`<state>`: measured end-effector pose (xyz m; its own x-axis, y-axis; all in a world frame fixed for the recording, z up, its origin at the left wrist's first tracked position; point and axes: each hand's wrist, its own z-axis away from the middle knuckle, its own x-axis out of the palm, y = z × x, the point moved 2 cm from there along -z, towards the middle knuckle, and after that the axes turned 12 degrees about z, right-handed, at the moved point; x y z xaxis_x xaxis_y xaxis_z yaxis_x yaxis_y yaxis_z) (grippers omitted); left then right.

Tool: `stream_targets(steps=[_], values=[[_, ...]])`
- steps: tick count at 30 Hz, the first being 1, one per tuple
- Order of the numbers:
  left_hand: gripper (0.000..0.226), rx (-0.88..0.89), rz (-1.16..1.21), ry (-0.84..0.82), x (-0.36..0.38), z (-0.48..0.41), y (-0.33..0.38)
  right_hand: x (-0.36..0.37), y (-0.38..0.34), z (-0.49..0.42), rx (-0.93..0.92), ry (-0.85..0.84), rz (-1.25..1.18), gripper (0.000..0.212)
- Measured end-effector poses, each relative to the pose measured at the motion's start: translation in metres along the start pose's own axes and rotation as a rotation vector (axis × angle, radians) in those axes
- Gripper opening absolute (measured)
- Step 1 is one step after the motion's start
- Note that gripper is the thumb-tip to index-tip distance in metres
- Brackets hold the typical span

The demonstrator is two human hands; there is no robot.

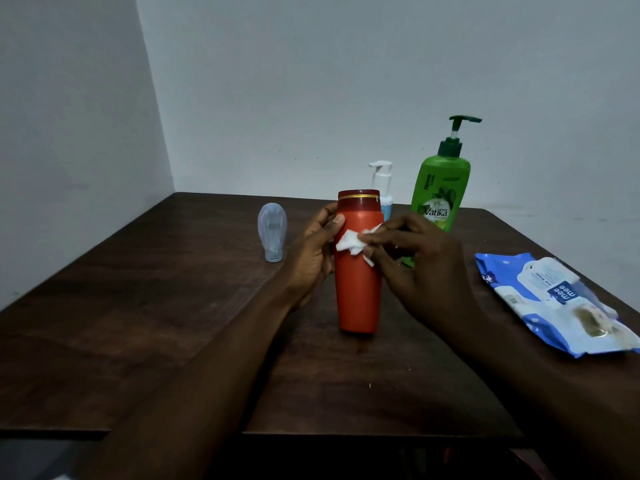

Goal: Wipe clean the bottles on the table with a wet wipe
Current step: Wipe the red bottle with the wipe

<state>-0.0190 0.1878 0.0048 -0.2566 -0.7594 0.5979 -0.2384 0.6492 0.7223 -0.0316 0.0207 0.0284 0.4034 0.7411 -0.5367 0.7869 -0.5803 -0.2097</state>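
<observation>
One view only: head-worn, wide-angle, looking forward and down across the worktop (173, 323). Red bottle (358, 289) sits centre frame, close, at arm's reach. Wall corner (162, 133) is behind and left of the bottle. Near worktop edge shows below the bottle.

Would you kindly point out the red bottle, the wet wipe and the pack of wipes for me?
red bottle (356, 299): head view, lower body.
wet wipe (348, 242): head view, bunched white middle.
pack of wipes (561, 294): head view, blue brand label.
</observation>
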Motion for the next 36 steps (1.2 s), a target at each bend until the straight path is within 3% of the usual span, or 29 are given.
stream_targets(steps=[7,11,14,24,27,29,32,36], values=[[0.035,0.013,-0.059,-0.024,0.001,0.002,0.002,-0.004,0.007,-0.032,0.219,0.113,-0.108,0.018],[0.04,0.004,-0.049,-0.029,0.002,0.003,0.003,0.003,0.012,-0.041,0.63,0.097,-0.646,0.011],[0.032,-0.018,-0.07,-0.028,0.002,0.004,0.003,0.007,0.013,-0.04,0.76,0.046,-0.864,0.012],[0.019,0.195,-0.407,0.062,-0.003,0.003,0.007,0.006,0.01,-0.037,0.699,0.098,-0.766,0.014],[0.023,0.231,-0.425,0.067,-0.001,0.005,0.008,0.007,0.008,-0.037,0.701,0.102,-0.753,0.018],[0.036,0.215,-0.454,0.052,0.0,0.008,0.007,0.007,0.008,-0.038,0.689,0.103,-0.722,0.018],[0.058,0.229,-0.551,0.008,0.001,0.01,0.005,0.004,0.006,-0.038,0.576,0.091,-0.536,0.017],[0.057,0.26,-0.513,-0.008,0.003,0.011,0.007,-0.005,-0.007,-0.044,0.325,0.089,-0.212,0.017]])
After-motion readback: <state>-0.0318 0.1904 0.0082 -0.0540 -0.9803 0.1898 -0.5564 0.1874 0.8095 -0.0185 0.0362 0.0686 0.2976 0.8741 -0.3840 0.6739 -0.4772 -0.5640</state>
